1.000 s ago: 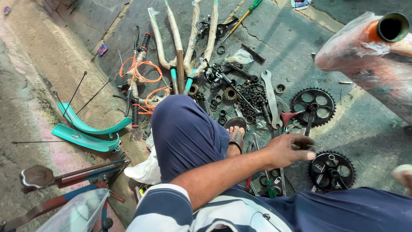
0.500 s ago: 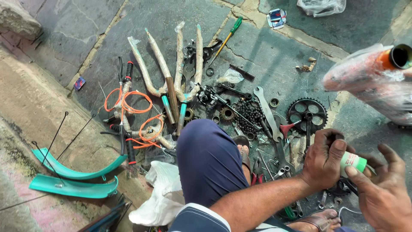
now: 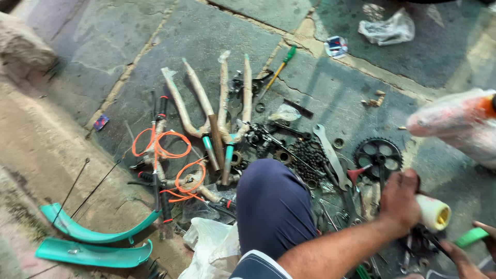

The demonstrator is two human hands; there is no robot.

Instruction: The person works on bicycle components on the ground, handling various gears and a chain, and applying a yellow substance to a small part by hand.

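White tube (image 3: 433,211) gripped in closed left hand (image 3: 400,199) above scattered bicycle parts near a black sprocket (image 3: 378,153); green cap (image 3: 471,237) pinched by right hand (image 3: 467,253). Could slip and spill among chain (image 3: 309,157).

- The left hand (image 3: 399,199) grips a white tube (image 3: 433,212) of smooth, slightly glossy plastic with a yellowish end.
- The right hand (image 3: 473,253) touches a green cap (image 3: 471,237) of smooth plastic.
- A chainring (image 3: 378,153) is dark, dull metal with toothed edges.
- A flat wrench (image 3: 330,155) is grey metal with a worn sheen.
- The bicycle chain (image 3: 309,157) looks black, greasy metal.
- Two fork sets (image 3: 212,111) are wrapped in tan, crinkled paper-like packing.
- Orange cables (image 3: 170,155) have glossy plastic sheathing.
- Teal mudguards (image 3: 93,243) are smooth, shiny plastic.
- The ground (image 3: 330,88) is rough, matt grey stone slab.
- The trouser knee (image 3: 271,206) is matt navy cloth.
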